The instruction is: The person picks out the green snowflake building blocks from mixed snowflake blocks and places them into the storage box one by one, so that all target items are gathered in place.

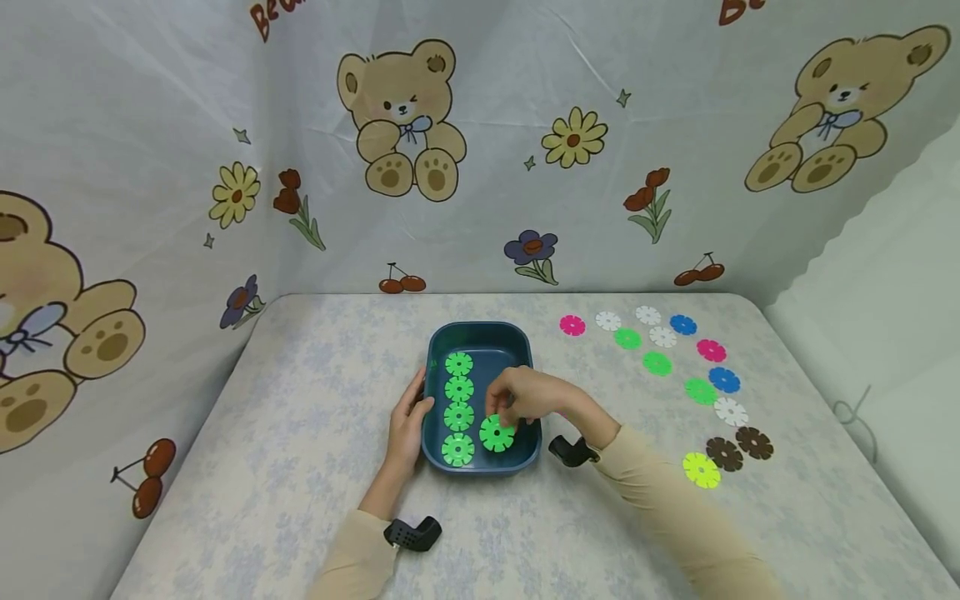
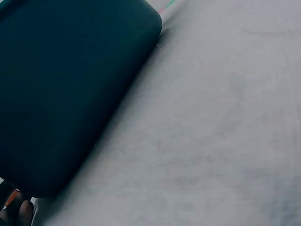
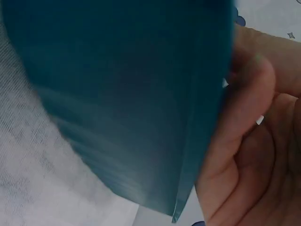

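A dark blue rectangular tray (image 1: 480, 333) sits on the table. My left hand (image 1: 406, 425) rests against its left wall, fingers lying along the outside and the thumb at the rim. Inside, a column of several green slotted discs (image 1: 459, 417) runs down the left side. My right hand (image 1: 527, 393) reaches over the right wall and pinches another green slotted disc (image 1: 497, 434) beside the lower discs of the column. In the right wrist view, the tray wall (image 3: 117, 117) hides the pinched disc and most of the fingertips.
Right of the tray lie loose slotted discs: pink (image 1: 572, 325), white (image 1: 608, 322), green (image 1: 657, 363), blue (image 1: 724, 380), brown (image 1: 724, 454) and yellow (image 1: 701, 470). A bear-print cloth (image 1: 480, 233) hangs behind the table.
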Motion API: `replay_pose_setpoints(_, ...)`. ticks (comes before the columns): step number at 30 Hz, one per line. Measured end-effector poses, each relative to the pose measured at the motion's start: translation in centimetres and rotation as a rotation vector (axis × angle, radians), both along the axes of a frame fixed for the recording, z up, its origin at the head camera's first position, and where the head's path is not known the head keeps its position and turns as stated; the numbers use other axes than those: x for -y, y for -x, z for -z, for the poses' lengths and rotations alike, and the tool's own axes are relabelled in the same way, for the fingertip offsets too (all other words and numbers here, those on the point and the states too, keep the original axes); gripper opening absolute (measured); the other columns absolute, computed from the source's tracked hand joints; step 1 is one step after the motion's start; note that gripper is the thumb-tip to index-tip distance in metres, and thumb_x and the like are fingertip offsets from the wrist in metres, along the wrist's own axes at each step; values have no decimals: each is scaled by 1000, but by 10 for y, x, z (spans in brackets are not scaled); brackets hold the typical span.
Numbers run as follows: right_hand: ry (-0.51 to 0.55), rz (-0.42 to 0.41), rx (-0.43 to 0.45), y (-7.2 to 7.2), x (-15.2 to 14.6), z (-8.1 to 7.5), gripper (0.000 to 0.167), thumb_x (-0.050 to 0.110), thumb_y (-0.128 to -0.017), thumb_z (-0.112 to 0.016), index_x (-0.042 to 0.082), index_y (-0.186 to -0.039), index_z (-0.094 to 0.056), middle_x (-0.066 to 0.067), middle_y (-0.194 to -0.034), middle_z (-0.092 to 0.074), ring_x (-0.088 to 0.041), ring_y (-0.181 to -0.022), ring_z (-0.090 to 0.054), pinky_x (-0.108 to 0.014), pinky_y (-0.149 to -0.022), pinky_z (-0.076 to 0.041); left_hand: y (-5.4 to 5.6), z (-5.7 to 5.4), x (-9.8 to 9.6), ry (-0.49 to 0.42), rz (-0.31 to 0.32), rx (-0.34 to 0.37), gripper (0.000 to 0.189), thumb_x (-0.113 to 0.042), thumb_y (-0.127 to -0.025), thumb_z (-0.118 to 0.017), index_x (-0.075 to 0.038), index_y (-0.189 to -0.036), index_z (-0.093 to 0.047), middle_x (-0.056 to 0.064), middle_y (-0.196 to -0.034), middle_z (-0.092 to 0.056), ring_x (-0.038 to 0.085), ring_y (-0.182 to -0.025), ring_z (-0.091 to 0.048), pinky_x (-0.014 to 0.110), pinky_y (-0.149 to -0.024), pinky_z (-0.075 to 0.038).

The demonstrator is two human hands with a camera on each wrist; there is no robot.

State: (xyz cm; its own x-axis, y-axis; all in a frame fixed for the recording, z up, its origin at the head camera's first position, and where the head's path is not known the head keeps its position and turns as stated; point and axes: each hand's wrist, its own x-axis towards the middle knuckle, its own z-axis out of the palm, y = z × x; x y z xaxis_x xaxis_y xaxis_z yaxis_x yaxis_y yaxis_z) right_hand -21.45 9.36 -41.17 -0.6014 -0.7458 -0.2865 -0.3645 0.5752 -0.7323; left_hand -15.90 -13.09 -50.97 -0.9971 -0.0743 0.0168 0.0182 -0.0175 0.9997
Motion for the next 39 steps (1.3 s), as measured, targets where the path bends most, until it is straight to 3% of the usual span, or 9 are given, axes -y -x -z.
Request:
replay_pose_setpoints(7,-91,-54,-39,-3,15,9,19,-11,-82,-65,7,-85,-72,-3,-66,-67,-14,-58,-61,-26,-46,-48,0,-1,-1,-5,2,-8,53,-11,-101,-46,-18,-153,-36,3,-159,-33,24,-141,-36,11,-98,-33)
replay_pose_setpoints(19,-234,-26,-166,-7,26,23,20,-6,-76,-75,14,-76,-72,4,-67,-64,-11,-60,-57,-26,-57,-47,-1,-1,-1,-4,12,-9,53,-11,-101,-45,-18,-153,-36,3,-159,-32,24,-141,-36,11,-98,-34)
replay_pose_setpoints(25,-270,-27,-236,-9,28,25,20,-4,-75,-77,15,-72,-71,8,-66,-61,-10,-60,-53,-25,-55,-43,-1,0,-1,-7,14,-14,53,-10,-101,-45,-17,-153,-35,3,-160,-31,24,-141,-35,10,-99,-33)
replay_pose_setpoints(39,-329,8,-304,-12,32,26,18,3,-73,-80,16,-69,-69,8,-61,-55,-11,-59,-49,-25,-52,-39,0,-1,1,1,13,-14,53,-11,-102,-44,-16,-154,-33,4,-160,-30,25,-142,-34,10,-99,-32)
